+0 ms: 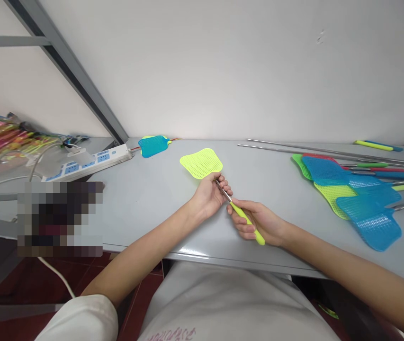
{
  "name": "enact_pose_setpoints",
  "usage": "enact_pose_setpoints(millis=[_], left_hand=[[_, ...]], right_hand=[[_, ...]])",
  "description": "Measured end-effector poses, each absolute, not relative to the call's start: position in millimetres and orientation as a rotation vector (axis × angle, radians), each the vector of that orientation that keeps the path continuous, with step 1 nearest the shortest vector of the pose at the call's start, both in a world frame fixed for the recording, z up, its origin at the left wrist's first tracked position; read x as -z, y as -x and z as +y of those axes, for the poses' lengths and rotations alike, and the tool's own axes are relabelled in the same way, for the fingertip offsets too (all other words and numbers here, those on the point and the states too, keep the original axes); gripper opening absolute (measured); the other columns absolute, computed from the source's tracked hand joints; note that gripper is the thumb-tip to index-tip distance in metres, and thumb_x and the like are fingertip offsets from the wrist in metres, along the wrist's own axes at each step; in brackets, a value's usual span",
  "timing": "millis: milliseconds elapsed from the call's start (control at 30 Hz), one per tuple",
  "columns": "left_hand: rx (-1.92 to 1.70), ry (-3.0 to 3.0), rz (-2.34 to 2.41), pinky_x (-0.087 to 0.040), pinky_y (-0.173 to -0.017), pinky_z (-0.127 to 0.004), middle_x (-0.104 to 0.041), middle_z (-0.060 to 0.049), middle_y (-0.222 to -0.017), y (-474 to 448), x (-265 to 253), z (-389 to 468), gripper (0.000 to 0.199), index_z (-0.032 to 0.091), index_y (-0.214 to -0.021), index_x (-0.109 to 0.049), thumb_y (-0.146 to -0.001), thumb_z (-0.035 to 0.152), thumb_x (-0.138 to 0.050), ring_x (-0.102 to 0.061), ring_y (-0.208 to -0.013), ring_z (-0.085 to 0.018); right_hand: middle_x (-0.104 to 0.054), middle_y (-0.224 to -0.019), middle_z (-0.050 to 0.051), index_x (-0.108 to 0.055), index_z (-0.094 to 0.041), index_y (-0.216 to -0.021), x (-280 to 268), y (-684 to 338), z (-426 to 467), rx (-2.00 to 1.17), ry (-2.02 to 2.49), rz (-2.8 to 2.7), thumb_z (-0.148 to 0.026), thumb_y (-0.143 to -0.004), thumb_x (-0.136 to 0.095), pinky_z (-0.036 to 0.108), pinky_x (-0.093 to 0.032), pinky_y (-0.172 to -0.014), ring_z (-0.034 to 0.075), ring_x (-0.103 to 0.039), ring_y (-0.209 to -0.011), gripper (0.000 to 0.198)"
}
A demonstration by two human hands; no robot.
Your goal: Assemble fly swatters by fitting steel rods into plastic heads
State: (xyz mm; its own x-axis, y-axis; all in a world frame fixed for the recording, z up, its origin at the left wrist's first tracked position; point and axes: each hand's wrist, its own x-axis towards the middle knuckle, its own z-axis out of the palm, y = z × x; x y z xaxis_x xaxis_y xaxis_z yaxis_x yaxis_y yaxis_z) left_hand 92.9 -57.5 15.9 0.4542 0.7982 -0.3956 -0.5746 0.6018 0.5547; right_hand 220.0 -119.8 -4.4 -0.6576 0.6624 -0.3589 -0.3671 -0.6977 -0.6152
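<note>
A yellow-green fly swatter [203, 162] with a perforated square head is in both my hands above the grey table. Closed around its metal rod, just below the head, is my left hand [211, 194]. My right hand [255, 221] wraps the yellow-green handle, whose end sticks out beneath the fingers. The head points away from me and to the left. To the right lies a loose pile of fly swatters, with blue heads [368, 222], a green one [300, 166] and another yellow-green one [336, 199] showing.
Long thin metal rods [315, 150] lie along the back right, near two loose handles [375, 145]. At back left are a blue swatter head [154, 146] and a white power strip [88, 163]. Bundled colourful items [6, 139] sit far left. A wall [240, 71] closes the table's back.
</note>
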Motion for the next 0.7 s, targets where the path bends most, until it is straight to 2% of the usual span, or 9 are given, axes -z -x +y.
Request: enact_pose_setpoints(millis=[700], left_hand=[[-0.874,-0.364,0.682,-0.038,-0.044,-0.019,-0.032,0.004,-0.049,-93.6,-15.1,-58.5,0.021,0.016,-0.054,-0.037,-0.074,0.017,-0.041,-0.036,-0.042,-0.006]], right_hand=[[-0.034,-0.049,-0.006,-0.047,-0.015,-0.077,4.7,-220.4,-120.0,-2.318,0.787,-0.696,-0.038,-0.079,-0.040,0.016,-0.020,-0.033,0.003,-0.025,-0.035,0.024]])
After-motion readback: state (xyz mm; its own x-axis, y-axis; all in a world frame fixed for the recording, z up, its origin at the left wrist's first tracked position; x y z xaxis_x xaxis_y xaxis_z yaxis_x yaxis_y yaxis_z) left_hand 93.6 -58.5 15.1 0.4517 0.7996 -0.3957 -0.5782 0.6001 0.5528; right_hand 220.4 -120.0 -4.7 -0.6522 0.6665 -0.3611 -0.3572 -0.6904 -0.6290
